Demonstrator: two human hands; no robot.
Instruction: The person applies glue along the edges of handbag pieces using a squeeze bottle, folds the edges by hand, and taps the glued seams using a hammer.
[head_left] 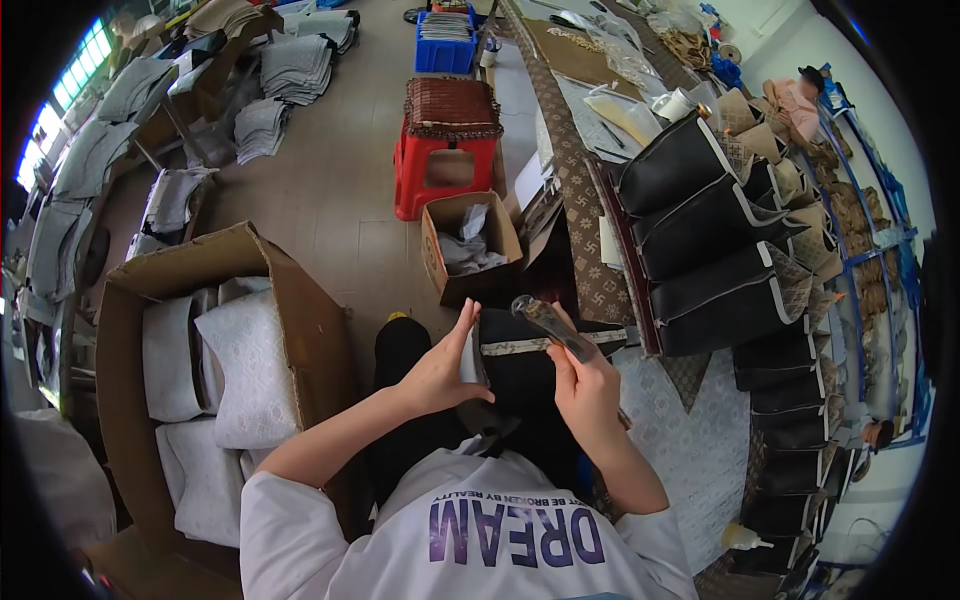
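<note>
My right hand (pixel 588 385) is closed around a hammer (pixel 545 320), whose shiny dark metal head points up and to the left. Fingers outstretched and thumb apart, my left hand (pixel 443 370) is open beside the pale left edge of a black bag piece (pixel 520 370). That piece lies across my lap, with a whitish strip running along its upper part. Whether my left palm touches its edge, I cannot tell. Part of the piece is hidden behind my right hand and the hammer.
At left stands a cardboard box (pixel 320 345) with pale patterned pieces. Black bag pieces (pixel 715 300) line the table at right. Ahead are a small carton (pixel 435 265), a red stool (pixel 410 175) and a blue crate (pixel 445 55). Another person (pixel 797 105) is at far right.
</note>
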